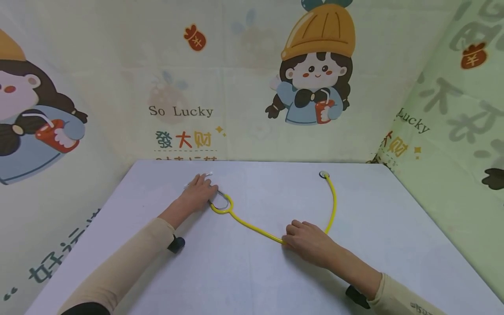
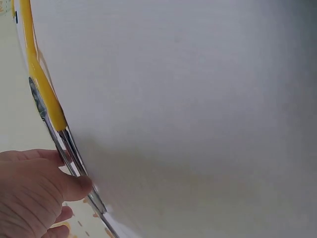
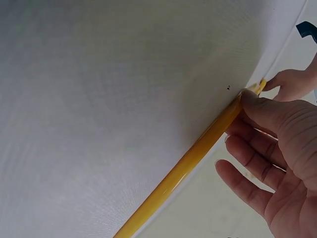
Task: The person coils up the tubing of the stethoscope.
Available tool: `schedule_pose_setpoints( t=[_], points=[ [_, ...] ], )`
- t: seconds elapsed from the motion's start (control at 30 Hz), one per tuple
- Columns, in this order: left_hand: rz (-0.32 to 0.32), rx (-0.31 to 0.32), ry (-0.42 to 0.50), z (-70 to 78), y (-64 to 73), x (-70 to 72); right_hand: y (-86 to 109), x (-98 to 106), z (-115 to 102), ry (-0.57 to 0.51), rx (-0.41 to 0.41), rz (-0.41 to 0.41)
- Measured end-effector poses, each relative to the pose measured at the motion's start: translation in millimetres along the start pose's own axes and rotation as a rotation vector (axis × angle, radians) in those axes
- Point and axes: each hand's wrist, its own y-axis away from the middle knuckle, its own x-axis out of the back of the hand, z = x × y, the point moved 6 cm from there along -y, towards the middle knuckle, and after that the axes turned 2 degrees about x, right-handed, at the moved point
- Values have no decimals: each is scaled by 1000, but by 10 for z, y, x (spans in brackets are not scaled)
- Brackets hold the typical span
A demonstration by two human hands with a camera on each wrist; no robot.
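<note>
A stethoscope with yellow tubing (image 1: 256, 227) lies across the white table. Its round chestpiece (image 1: 324, 174) rests at the far right, and the tubing bends down toward my right hand. At the far left, my left hand (image 1: 197, 192) holds the metal ear tubes, partly covering them. In the left wrist view, thumb and index finger of that hand (image 2: 37, 191) pinch the silver tubes (image 2: 73, 153) below the yellow fork. My right hand (image 1: 311, 240) pinches the tubing near its bend; in the right wrist view the thumb lies on the yellow tube (image 3: 171, 183), other fingers loosely bent.
The white table (image 1: 244, 280) ends at a straight back edge. Behind it and at both sides hangs a pale cloth (image 1: 244, 87) printed with cartoon figures and lettering. Dark devices (image 1: 176, 244) sit at both wrists.
</note>
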Motion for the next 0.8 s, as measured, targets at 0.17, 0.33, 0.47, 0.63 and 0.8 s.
schedule_pose_setpoints(
  t=[0.17, 0.33, 0.47, 0.63, 0.8],
  points=[
    [5, 11, -40, -25, 35, 16, -12, 12, -18, 13, 2, -9],
    [-1, -1, -58, -34, 77, 14, -13, 19, -19, 37, -17, -12],
    [-20, -35, -57, -31, 100, -35, 4, 9, 18, 4, -77, -34],
    [-25, -79, -76, -29, 109, -74, 18, 19, 83, -81, -150, -58],
    [-43, -104, -50, -3, 123, -54, 34, 74, 113, -79, -143, 14]
  ],
)
